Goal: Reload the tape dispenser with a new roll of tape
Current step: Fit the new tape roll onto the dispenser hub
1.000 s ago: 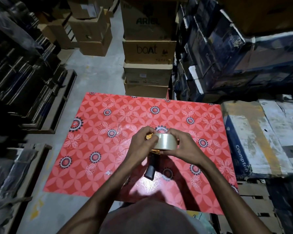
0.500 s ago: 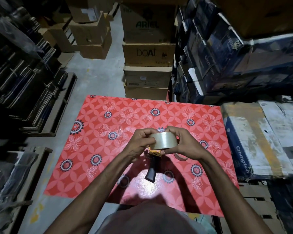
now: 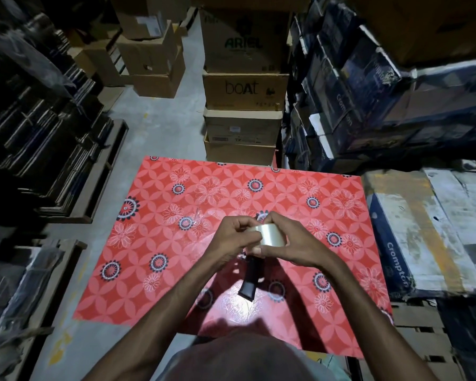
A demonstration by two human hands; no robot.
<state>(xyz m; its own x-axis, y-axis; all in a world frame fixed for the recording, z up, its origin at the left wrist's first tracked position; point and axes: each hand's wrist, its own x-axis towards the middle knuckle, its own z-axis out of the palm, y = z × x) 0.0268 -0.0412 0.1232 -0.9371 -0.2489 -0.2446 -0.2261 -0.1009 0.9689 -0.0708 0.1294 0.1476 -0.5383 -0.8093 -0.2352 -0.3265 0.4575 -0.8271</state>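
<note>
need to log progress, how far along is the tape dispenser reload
Early stage. Both hands, left and right, hold the clear tape roll above the red patterned table. The dispenser's black handle shows beneath them. Whether the roll is seated is hidden; threading remains.

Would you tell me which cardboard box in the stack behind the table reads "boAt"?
The second brown cardboard box from the top, directly beneath the "ARIEL" box.

A storeroom or warehouse — stacked cardboard cartons [image 3: 243, 89] (printed with brand names), dark boxed goods [image 3: 368, 86] piled high on the right, a bare concrete floor [image 3: 160, 127] — crowding round one red-patterned table [image 3: 231, 188].
</note>
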